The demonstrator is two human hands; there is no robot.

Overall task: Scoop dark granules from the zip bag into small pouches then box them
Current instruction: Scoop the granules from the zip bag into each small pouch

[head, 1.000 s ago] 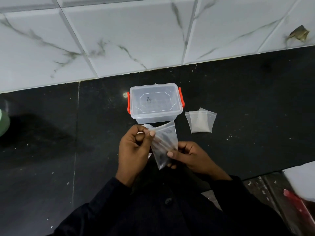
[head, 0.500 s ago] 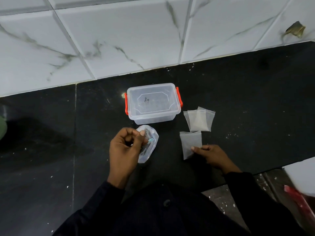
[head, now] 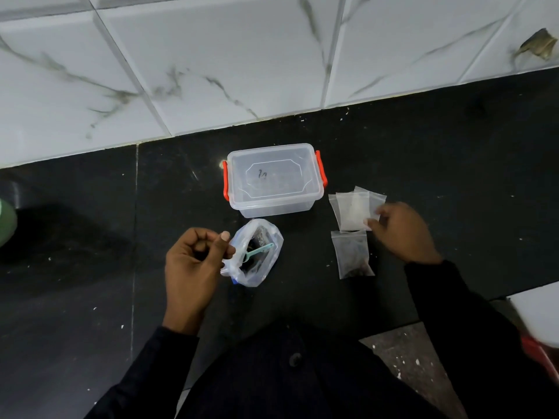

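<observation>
A: On the black floor in front of the two hands, what has been altered in the last second?

B: The clear plastic box has been left as it was, lid on, just beyond the left hand's grip. The change is in the filled pouch. A second ago it was held up between both hands. It has since been laid flat and let go.

A: And what is meant by that for the task?

B: One pouch is judged to be filled but not yet boxed, and another filling is judged to be starting. The right hand has been moved to the stack of empty pouches.

A: How are the grips described?

B: The mouth of the zip bag is pinched at its rim by the left hand, fingers curled. The right fingertips are laid on the stack's near corner. Because of blur, it cannot be told whether a pouch is already pinched.

A: Where are the task's things, taken from those grips?

B: The zip bag is spread open just outward of the left pinch, dark granules seen inside. The filled pouch lies just beside the right fingertips, on the near side. The teal scoop is left inside the bag, untouched, near the left thumb.
</observation>
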